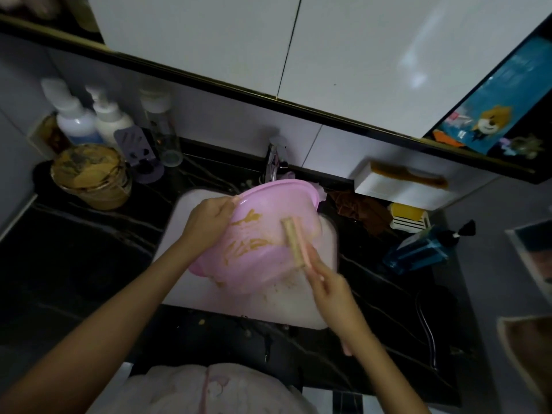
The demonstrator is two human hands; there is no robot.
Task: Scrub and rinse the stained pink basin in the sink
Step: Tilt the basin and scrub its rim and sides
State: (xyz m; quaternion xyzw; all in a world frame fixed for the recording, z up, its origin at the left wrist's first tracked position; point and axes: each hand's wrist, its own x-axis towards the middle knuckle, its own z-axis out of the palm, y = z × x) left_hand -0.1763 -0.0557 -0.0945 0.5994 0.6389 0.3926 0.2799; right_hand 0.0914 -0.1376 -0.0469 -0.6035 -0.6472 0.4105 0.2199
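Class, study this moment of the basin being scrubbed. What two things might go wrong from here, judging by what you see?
1. The left hand grips only the rim of the tilted pink basin; it might slip into the sink.
2. The brush in the right hand sweeps through yellow-brown smears and may flick residue onto the dark counter.

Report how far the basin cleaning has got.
Done: the pink basin is tilted over the sink, left hand gripping its rim. In hand: the right hand holds a brush against the inside. To do: yellow-brown stains streak the bottom, and rinsing; no water shows at the tap.
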